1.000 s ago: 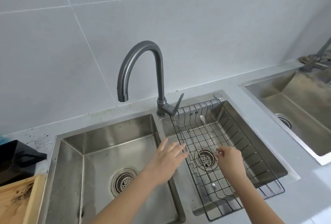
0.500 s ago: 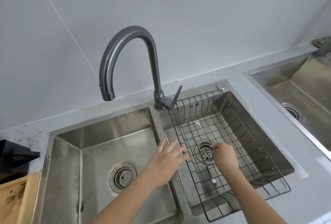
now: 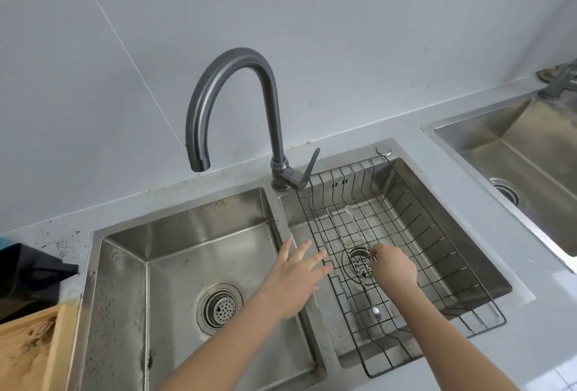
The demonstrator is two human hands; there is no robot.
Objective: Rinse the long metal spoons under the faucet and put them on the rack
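Two long metal spoons show in the wire rack, and the action is all on the far one. That spoon (image 3: 354, 224) lies on the rack floor with its pale bowl up toward the back wall and its thin handle running down toward the right hand (image 3: 394, 267). The hand's fingertips (image 3: 374, 258) are pinched together right at the handle's near end, above the drain strainer (image 3: 359, 262). Whether the spoon is lifted or just touched, I can't say. The second spoon (image 3: 374, 308) lies nearer the camera, bowl toward us, untouched.

Handling, as I read it: these should be light, stiff and slim, with a smooth finish that goes slick once wet. A fingertip pinch at the very end leaves the bowl levering on a long shaft, so it could swing or slip. A hold nearer mid-handle, fingers wrapped, looks the safer bet for the rinse. The narrow handle could also drop between the wires, so lifting it straight out looks wiser than dragging.

The dish rack (image 3: 443, 234) sits inside the right basin of the double sink (image 3: 281, 203). The left hand (image 3: 295, 275) hovers wide, fingers spread, over the divider between the basins, holding nothing. The gooseneck faucet (image 3: 237, 103) has its spout aimed over the left basin, no water visible, lever (image 3: 309, 169) tilted up at the right. A second sink (image 3: 487, 131) lies to the right, a wooden board (image 3: 28, 350) at lower left.
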